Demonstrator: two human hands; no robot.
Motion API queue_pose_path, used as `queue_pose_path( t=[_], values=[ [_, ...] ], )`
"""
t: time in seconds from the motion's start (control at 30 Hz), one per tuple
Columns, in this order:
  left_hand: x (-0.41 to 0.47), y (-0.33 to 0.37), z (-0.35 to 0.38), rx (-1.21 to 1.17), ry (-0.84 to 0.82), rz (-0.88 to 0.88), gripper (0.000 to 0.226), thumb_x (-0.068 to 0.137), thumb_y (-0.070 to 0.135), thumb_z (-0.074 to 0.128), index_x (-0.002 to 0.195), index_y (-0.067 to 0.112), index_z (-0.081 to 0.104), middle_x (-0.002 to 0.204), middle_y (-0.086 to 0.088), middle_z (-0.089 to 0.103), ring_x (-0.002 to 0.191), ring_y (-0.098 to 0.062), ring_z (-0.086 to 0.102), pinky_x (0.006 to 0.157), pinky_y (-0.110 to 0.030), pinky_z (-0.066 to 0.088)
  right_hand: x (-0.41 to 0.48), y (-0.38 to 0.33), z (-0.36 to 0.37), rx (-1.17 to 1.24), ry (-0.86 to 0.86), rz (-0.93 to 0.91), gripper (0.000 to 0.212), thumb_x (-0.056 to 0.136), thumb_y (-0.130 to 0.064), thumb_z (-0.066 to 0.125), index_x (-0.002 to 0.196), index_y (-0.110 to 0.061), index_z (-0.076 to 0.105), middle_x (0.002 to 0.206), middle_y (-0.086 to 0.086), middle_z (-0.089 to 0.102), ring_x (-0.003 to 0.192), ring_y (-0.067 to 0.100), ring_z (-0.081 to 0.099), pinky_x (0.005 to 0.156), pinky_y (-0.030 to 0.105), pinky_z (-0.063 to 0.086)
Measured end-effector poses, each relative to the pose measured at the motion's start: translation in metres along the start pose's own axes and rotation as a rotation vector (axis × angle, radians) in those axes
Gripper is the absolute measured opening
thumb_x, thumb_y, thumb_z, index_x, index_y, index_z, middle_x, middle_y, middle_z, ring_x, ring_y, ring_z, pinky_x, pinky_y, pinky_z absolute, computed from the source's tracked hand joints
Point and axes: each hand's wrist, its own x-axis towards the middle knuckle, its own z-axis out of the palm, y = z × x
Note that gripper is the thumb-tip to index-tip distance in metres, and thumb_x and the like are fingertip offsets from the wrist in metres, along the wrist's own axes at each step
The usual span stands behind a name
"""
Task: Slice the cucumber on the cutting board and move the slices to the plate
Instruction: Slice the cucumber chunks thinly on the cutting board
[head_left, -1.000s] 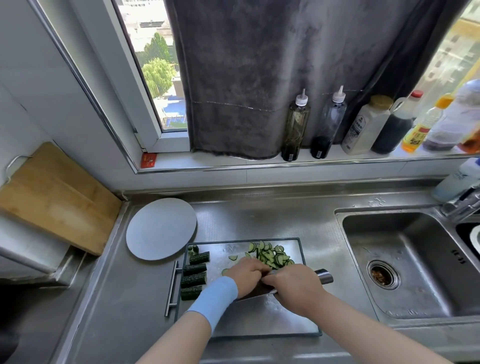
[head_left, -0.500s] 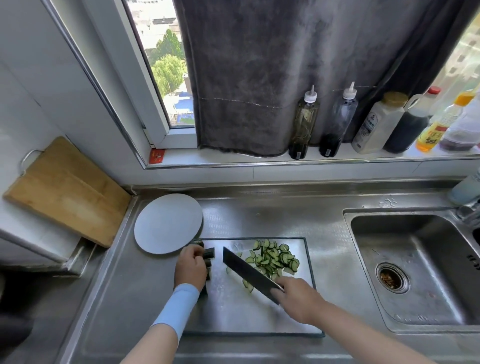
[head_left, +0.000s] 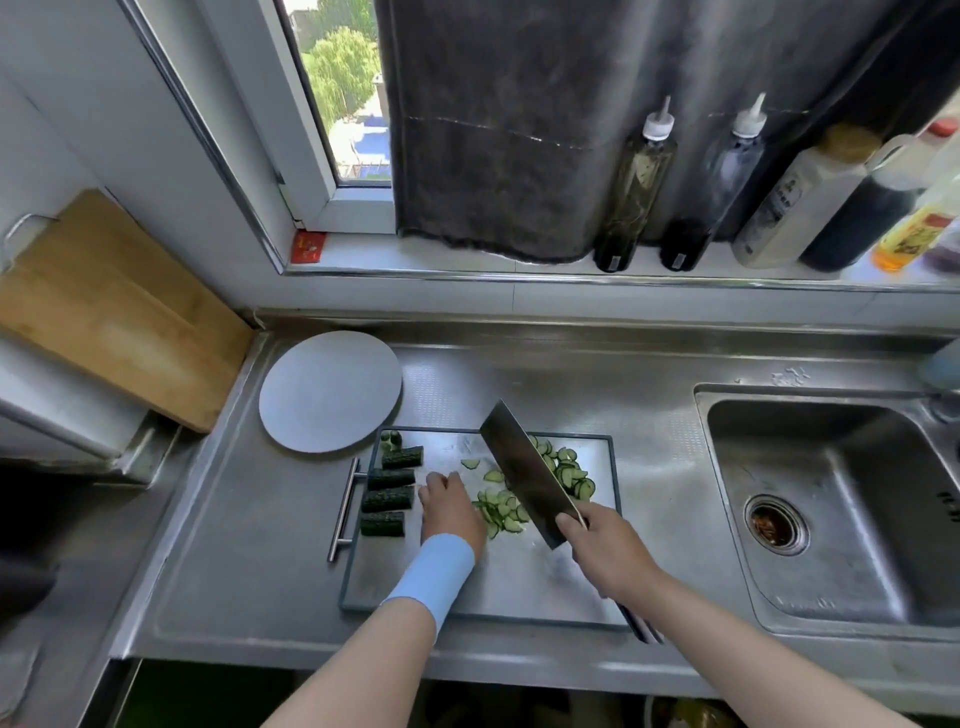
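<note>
A steel cutting board (head_left: 519, 587) lies on the counter. Several dark green cucumber chunks (head_left: 387, 499) are lined up along its left edge. Thin cucumber slices (head_left: 569, 474) are piled at the board's far right, and more slices (head_left: 500, 512) lie in the middle. My left hand (head_left: 451, 512), with a blue wristband, rests on the board between the chunks and the middle slices, its fingers loosely bent and holding nothing. My right hand (head_left: 608, 553) grips the handle of a cleaver (head_left: 524, 470), whose blade is raised over the slices and points away from me. A round grey plate (head_left: 330, 389) lies beyond the board's left corner, bare.
A sink (head_left: 841, 499) is sunk into the counter at the right. Bottles (head_left: 631, 187) stand along the window sill behind. A wooden board (head_left: 109, 312) leans at the far left. The cutting board's handle (head_left: 344, 512) sticks out on its left side.
My left hand has come back from the chunks at the board's left edge to the middle slices. The cleaver has lifted and swung, so its blade points away from me.
</note>
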Motion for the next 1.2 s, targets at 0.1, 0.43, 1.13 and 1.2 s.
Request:
queue_pose_path(
  t=[0.1, 0.43, 1.13, 1.2],
  values=[
    [-0.002, 0.010, 0.007, -0.245, -0.034, 0.034, 0.050, 0.093, 0.007, 0.045, 0.142, 0.014, 0.040, 0.141, -0.004, 0.037, 0.128, -0.022, 0.041, 0.104, -0.031, 0.038, -0.005, 0.002, -0.007, -0.012, 0.017, -0.036, 0.024, 0.101, -0.028, 0.049, 0.080, -0.032, 0.061, 0.066, -0.009, 0.058, 0.062, 0.010, 0.054, 0.054, 0.024, 0.038],
    [0.000, -0.044, -0.054, -0.732, 0.356, -0.133, 0.039, 0.088, -0.004, 0.036, 0.104, 0.019, 0.064, 0.096, 0.001, 0.067, 0.094, -0.021, 0.063, 0.081, -0.029, 0.048, -0.025, 0.027, 0.000, -0.531, -0.103, -0.340, 0.021, 0.099, -0.039, 0.044, 0.107, -0.041, 0.064, 0.085, -0.009, 0.071, 0.080, 0.016, 0.066, 0.062, 0.027, 0.042],
    [0.003, -0.019, -0.032, -0.297, 0.222, 0.474, 0.030, 0.097, 0.013, 0.050, 0.124, 0.015, 0.062, 0.119, 0.004, 0.056, 0.112, -0.010, 0.048, 0.099, -0.019, 0.034, 0.023, 0.025, -0.002, -0.685, 0.033, -0.298, 0.034, 0.097, -0.029, 0.042, 0.124, -0.037, 0.061, 0.097, 0.002, 0.071, 0.089, 0.025, 0.064, 0.063, 0.031, 0.040],
    [0.010, -0.015, -0.037, -0.316, 0.235, 0.417, 0.034, 0.097, 0.010, 0.047, 0.128, 0.015, 0.058, 0.124, 0.003, 0.054, 0.116, -0.012, 0.047, 0.101, -0.020, 0.032, 0.028, 0.021, -0.004, -0.634, 0.039, -0.252, 0.034, 0.096, -0.028, 0.042, 0.121, -0.036, 0.064, 0.095, 0.002, 0.072, 0.085, 0.025, 0.063, 0.063, 0.030, 0.040]
  ],
)
